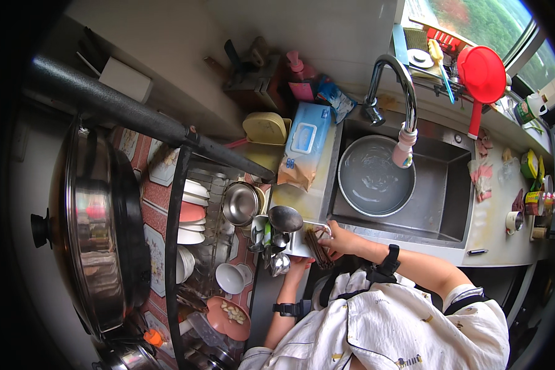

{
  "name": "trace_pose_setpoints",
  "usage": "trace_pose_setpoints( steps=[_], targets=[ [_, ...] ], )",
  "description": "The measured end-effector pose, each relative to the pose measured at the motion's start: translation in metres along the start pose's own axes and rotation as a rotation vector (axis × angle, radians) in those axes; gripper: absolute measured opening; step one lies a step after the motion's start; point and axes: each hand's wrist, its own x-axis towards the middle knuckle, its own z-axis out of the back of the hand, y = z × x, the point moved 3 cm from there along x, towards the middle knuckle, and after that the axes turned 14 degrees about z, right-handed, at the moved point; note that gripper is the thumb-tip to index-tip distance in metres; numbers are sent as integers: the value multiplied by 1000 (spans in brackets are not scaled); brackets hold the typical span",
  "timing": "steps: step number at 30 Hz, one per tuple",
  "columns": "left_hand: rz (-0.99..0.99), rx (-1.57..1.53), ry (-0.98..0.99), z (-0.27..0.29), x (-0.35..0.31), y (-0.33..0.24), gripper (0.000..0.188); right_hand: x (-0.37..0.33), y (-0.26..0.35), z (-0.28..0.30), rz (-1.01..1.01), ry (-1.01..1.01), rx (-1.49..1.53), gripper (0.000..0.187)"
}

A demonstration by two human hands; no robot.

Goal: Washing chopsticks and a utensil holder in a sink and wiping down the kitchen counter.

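Observation:
At the counter's near edge, left of the sink, a pale utensil holder [298,248] bristles with metal ladles and spoons. A rounded steel ladle [285,218] sticks out on its far side. My left hand [299,263] is closed against the holder's near side, its fingers partly hidden beneath the utensils. A bundle of dark brown chopsticks [318,248] leans at the holder's right side. My right hand [337,241] is closed around that bundle, thumb toward the sink. The chopsticks' far ends and the holder's base are hard to make out.
A water-filled grey basin [376,176] sits in the steel sink [441,203] under a curved faucet [407,80]. Left are a dish rack with white bowls [193,213], a pink dish of garlic cloves [227,317] and a large lidded pot [86,228]. A wipes pack [305,139] lies behind.

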Motion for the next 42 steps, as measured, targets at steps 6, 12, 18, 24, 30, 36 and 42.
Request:
trace_pose_setpoints(
  steps=[6, 12, 18, 24, 30, 36, 42],
  targets=[
    [19, -30, 48, -5, -16, -2, 46, -1, 6, 12, 42, 112, -94, 79],
    [74, -77, -41, 16, -16, 28, 41, 15, 11, 12, 87, 133, -196, 57],
    [-11, -197, -183, 12, -38, 46, 42, 12, 13, 12, 132, 91, -271, 55],
    [-5, -156, -112, 15, -36, 70, 35, -35, 4, 30, 72, -36, -232, 52],
    [-103, -31, 28, -15, -34, 43, 47, -121, -35, 61, 20, -334, -91, 46],
    [-27, 140, 169, -82, -32, 22, 49, -221, -64, 81, 234, -561, 404, 43],
    [-133, 363, 281, -156, -25, -2, 45, -333, -106, 138, 408, -865, 695, 42]
  ],
)
